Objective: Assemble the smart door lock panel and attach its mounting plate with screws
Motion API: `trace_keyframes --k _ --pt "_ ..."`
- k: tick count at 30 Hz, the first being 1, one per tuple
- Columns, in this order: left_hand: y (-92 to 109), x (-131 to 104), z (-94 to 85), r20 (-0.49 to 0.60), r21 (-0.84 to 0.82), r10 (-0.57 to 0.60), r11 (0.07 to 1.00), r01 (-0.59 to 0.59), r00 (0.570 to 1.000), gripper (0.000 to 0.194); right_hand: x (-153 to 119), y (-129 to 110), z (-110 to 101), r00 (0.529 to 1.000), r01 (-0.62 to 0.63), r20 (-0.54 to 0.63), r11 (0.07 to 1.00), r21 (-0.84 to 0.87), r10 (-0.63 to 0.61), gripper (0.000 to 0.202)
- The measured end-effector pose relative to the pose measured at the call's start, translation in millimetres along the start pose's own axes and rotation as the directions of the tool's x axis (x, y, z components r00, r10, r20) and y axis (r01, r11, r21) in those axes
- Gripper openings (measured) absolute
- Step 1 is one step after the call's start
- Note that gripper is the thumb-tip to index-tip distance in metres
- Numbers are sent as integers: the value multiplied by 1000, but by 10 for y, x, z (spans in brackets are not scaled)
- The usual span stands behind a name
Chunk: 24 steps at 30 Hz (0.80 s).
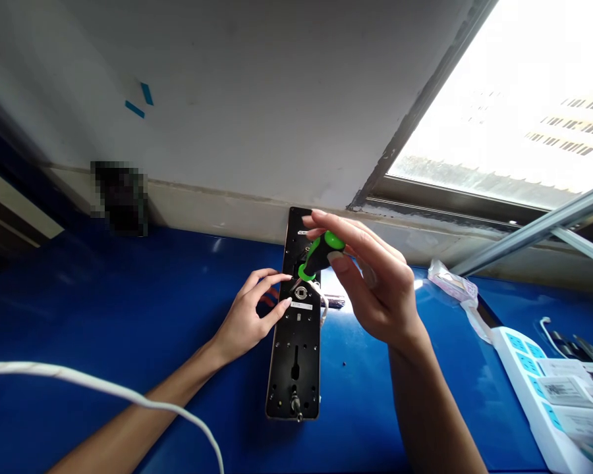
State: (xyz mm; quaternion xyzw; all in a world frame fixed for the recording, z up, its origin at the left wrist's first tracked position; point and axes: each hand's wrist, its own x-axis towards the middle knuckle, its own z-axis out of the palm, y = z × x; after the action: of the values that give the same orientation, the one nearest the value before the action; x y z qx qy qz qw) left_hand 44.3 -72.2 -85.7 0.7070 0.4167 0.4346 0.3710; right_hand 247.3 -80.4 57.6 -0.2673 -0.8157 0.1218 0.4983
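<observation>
A long black panel [296, 336] with holes, screws and a round metal fitting lies on the blue table, its far end near the wall. My left hand [250, 316] rests at the panel's left edge, thumb and fingers spread on it beside the fitting. In my right hand [375, 276] is a green and black screwdriver [321, 253], held by its handle between thumb and fingers. The tool tilts down to the left, its shaft over the panel close to my left fingertips. Whether the tip touches a screw is too small to tell. A white cable [325, 306] runs off the panel's right side.
A white power strip [528, 368] with plugged-in adapters stands at the right, near a plastic-wrapped item [452, 283]. Another white cable [128, 394] crosses the lower left. A metal frame bar [534, 227] slants before the window. One small dark piece [344, 363] lies right of the panel.
</observation>
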Motion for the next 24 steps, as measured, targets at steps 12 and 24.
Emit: trace_keyframes --k 12,24 --pt "26 3 -10 1 15 -2 1000 2 1000 36 -1 -19 -12 1000 8 14 1000 6 -8 52" --pt "10 2 7 -7 -30 -3 1000 3 1000 36 -7 -76 47 998 -63 30 998 17 62 53"
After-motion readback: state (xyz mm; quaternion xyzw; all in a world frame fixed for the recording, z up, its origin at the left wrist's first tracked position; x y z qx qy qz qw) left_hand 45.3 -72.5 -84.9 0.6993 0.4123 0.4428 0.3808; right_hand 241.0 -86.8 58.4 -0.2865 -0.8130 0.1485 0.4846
